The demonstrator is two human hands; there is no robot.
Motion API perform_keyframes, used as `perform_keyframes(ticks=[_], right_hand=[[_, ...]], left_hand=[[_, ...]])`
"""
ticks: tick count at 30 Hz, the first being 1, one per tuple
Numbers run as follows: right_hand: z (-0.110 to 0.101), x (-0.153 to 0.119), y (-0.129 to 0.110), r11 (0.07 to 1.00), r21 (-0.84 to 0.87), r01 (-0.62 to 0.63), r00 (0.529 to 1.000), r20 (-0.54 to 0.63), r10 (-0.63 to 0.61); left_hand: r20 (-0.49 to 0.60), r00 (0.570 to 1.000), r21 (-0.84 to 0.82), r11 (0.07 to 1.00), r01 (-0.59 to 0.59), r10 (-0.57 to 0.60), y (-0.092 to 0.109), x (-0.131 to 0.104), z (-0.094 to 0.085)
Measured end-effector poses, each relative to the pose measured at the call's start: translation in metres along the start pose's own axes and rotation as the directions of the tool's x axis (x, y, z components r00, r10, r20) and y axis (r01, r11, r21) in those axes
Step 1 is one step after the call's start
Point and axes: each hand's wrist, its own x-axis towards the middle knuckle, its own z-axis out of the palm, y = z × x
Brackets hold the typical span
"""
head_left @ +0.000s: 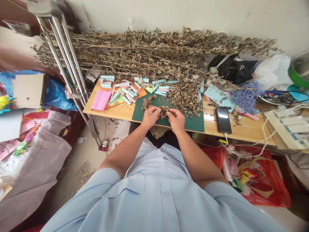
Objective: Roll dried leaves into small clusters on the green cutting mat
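Between my two hands is a small clump of dried leaves (164,111), brown and crumpled. My left hand (151,116) pinches its left side, with thumb and fingers closed together. On the right side, my right hand (176,120) grips the clump the same way. Both hands are over the near edge of a dark green cutting mat (193,126). Just beyond my left hand lie some rolled brown leaf balls (147,102). A loose pile of dried leaves (185,98) covers the mat's right part, beyond my right hand.
Long dried plant stalks (145,51) lie along the wall. Rolled blue and pink paper tubes (125,91) and a pink paper sheet (100,100) are at left. A phone (223,120), purple cord (247,96) and power strip (287,125) are at right. A metal crutch (70,64) leans by the table.
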Motion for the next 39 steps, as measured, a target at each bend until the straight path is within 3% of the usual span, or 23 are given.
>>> perform_keyframes(ticks=[16,23,32,39], right_hand=[[-0.001,-0.007,-0.004,0.995,-0.084,0.054,0.998,-0.017,-0.055],[-0.005,-0.014,-0.02,0.993,-0.1,0.056,0.983,0.18,-0.037],[-0.005,-0.009,-0.008,0.986,-0.139,0.088,0.977,0.207,-0.058],[-0.006,-0.009,-0.009,0.991,-0.093,0.094,0.973,0.217,-0.072]], left_hand=[[0.047,0.998,0.222,0.974,-0.042,0.032,0.002,-0.001,0.001],[0.046,0.998,0.258,0.965,-0.051,0.04,0.008,-0.003,0.002],[0.037,0.998,0.261,0.964,-0.051,0.043,0.006,-0.004,0.002],[-0.035,0.999,0.206,0.979,0.001,0.007,0.009,-0.004,0.004]])
